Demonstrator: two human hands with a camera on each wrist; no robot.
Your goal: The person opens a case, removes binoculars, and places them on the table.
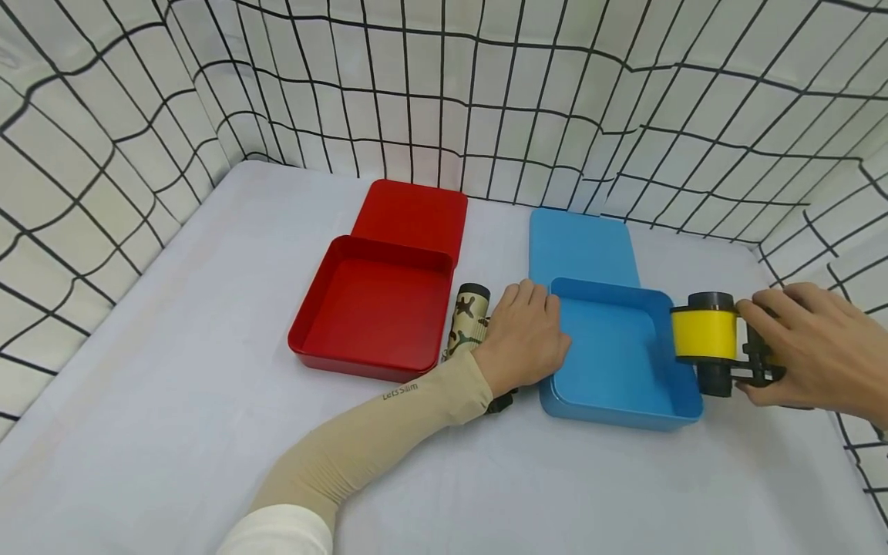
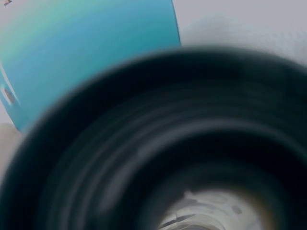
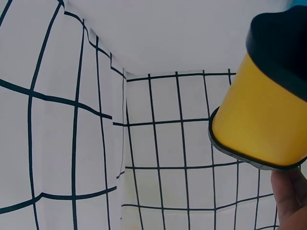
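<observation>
Between the two boxes, my left hand (image 1: 523, 339) grips camouflage-patterned binoculars (image 1: 466, 324) from above, covering much of them. In the left wrist view, a black lens ring (image 2: 110, 110) fills most of the frame. My right hand (image 1: 819, 347) holds yellow-and-black binoculars (image 1: 704, 335) by their far side, at the right wall of the blue box (image 1: 624, 418). The right wrist view has their yellow barrel (image 3: 264, 120) tilted, with fingertips (image 3: 288, 191) at its lower end. The red box (image 1: 361, 368) lies left of my left hand.
Both boxes stand open, with the red lid (image 1: 412, 216) and the blue lid (image 1: 583, 243) folded back behind them. A white cloth (image 1: 173, 385) covers the table. White curtains with a black grid pattern (image 1: 416, 92) enclose its back and sides.
</observation>
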